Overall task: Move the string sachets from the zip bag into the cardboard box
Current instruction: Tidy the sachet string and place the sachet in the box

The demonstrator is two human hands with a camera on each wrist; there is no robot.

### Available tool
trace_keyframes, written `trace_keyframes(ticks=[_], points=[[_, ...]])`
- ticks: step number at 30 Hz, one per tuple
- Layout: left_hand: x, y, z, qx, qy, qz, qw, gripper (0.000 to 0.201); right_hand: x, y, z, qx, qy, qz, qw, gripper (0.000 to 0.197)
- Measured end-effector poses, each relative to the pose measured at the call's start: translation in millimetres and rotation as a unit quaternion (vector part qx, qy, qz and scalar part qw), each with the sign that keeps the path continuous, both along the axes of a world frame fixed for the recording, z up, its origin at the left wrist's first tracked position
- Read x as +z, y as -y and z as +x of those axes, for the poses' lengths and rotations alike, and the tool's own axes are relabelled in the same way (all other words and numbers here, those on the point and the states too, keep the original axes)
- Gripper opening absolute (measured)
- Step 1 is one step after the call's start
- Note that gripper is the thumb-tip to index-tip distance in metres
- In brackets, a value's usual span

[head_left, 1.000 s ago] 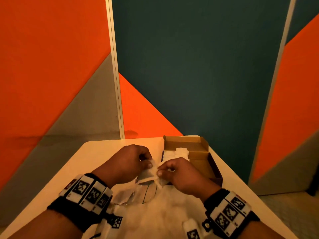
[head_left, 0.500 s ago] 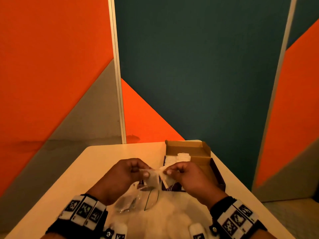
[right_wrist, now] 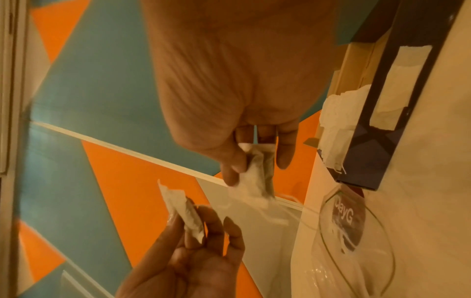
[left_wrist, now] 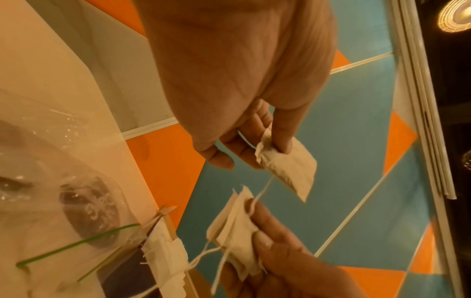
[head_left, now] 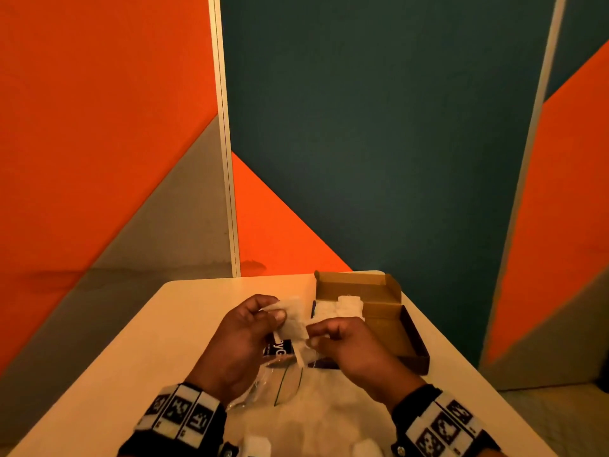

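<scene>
Left hand [head_left: 245, 334]: pinches one string sachet [left_wrist: 288, 168]. Right hand [head_left: 349, 347]: pinches a second sachet [left_wrist: 237, 233], strings tangled between. Both above counter's [head_left: 131, 374] middle, beside cardboard box [head_left: 389, 321], over zip bag [head_left: 280, 384]. Light, limp, tearable paper; hold by body.

Readable only: "DayG" in pale letters on a dark round label [right_wrist: 344, 218] of the clear zip bag [right_wrist: 356, 242]; remaining letters unclear.

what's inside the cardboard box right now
White string sachets lie stacked at the far left end of the cardboard box. The rest shows bare brown cardboard. The right hand covers the box's near left corner, so its contents there cannot be seen.
</scene>
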State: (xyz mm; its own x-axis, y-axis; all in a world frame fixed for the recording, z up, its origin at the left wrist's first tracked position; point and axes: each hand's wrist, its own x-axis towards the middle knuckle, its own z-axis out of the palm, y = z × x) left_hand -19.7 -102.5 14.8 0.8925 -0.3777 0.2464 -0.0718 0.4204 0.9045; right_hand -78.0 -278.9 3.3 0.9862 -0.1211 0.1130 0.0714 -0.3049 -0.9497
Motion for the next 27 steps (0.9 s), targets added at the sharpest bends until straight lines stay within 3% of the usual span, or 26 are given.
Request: trace_keyframes(ticks=[4,8,12,22,27], points=[[-0.4,-3.7,0.0,0.012,0.005,0.001,1.0,0.032,1.0,6.2,1.2,-0.054,0.014,0.054,0.997,0.04],[-1.0,8.3,-8.7,0.034,0.013,0.077,0.996,0.014,2.0,5.5,2.3,-0.051,0.052,0.138,0.988,0.049],[-2.5,18.6,-8.7,0.08,0.016,0.096,0.992,0.012,3.3,-2.1,0.9,-0.039,0.059,0.185,0.98,0.049],[-3.6,19.6,-5.5,0.06,-0.005,0.073,0.996,0.009,3.8,-2.2,0.7,-0.018,0.046,0.226,0.973,0.038],[-3.0,16.1,-6.8,0.066,0.006,0.086,0.994,0.012,5.6,3.5,-0.9,-0.027,0.033,0.272,0.961,0.02]])
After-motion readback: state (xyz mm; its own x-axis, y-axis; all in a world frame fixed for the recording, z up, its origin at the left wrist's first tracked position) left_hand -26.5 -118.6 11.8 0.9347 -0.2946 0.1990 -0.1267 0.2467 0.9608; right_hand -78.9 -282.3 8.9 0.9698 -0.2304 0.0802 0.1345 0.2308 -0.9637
